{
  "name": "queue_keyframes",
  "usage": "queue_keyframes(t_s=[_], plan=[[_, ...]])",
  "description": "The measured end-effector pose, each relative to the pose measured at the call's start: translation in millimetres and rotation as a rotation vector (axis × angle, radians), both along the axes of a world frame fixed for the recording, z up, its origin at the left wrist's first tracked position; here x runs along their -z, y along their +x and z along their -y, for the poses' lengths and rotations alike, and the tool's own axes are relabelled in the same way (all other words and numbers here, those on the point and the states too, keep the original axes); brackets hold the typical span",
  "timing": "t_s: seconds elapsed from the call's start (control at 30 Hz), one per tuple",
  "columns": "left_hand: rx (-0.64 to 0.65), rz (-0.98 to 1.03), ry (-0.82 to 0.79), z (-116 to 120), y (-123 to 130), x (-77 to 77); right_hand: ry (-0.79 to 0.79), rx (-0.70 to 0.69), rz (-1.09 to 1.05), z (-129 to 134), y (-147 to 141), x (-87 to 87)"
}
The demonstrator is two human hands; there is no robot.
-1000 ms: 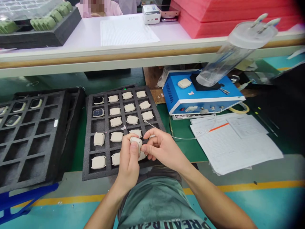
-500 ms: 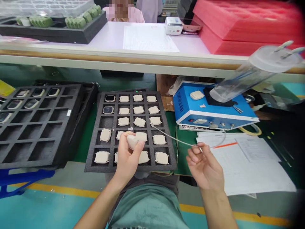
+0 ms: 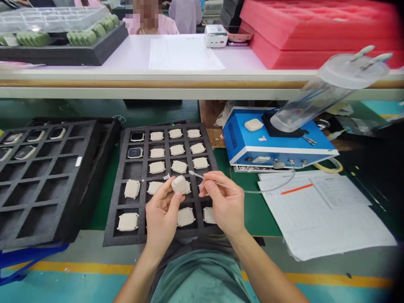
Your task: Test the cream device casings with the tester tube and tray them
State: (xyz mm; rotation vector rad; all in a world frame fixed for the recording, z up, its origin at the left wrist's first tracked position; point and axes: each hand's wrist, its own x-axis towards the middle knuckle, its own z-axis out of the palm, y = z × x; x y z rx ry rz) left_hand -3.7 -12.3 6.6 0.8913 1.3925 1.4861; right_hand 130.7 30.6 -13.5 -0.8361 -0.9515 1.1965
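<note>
Head cam, remote obs. My L hand (image 3: 162,213) is closed in a pinch on one off-white case (image 3: 179,184), thumb on near side, fingers around far side. Case is held above the black foam tray (image 3: 126,239), tilted, overlapping a seated case in view; exact ht. can't be judged.

R hand (image 3: 225,204) is curled, thumb + index gripping the thin tube (image 3: 252,192) near its end. Pale tip (image 3: 191,173) points L, just up & R of the held case, apart from it. Tube bends back twd. front of blue unit (image 3: 277,158); join too small to read.

Technique (my judgement): L pinch best kept on case edges, so broad face stays exposed & unsmudged. R grip close behind tip = good ctrl; a longer free end would wobble. Any contact s/b light, square-on, w/ L hand as steady ref. Tube crosses corner of papers (image 3: 334,223), so leave slack, no tugging. Small white piece (image 3: 167,176) lies by L index; fingers s/b kept clear, else it may get knocked into a pocket.
</note>
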Motion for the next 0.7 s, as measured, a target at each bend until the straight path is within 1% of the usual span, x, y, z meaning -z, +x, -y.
queue_keyframes(t_s=[0.07, 0.2, 0.4, 0.7], plan=[[-0.001, -0.019, -0.010, 1, 1, 2.9, 0.033, 0.016, 0.026, 4, 0, 1.8], [0.001, -0.063, -0.014, 2, 2, 6.8, 0.069, -0.010, 0.061, 11, 0, 6.0], [0.002, -0.108, 0.002, 3, 4, 5.7, 0.113, -0.021, 0.128, 13, 0, 14.7], [0.003, -0.139, 0.008, 4, 7, 5.1, 0.144, -0.011, 0.165, 14, 3, 14.2]])
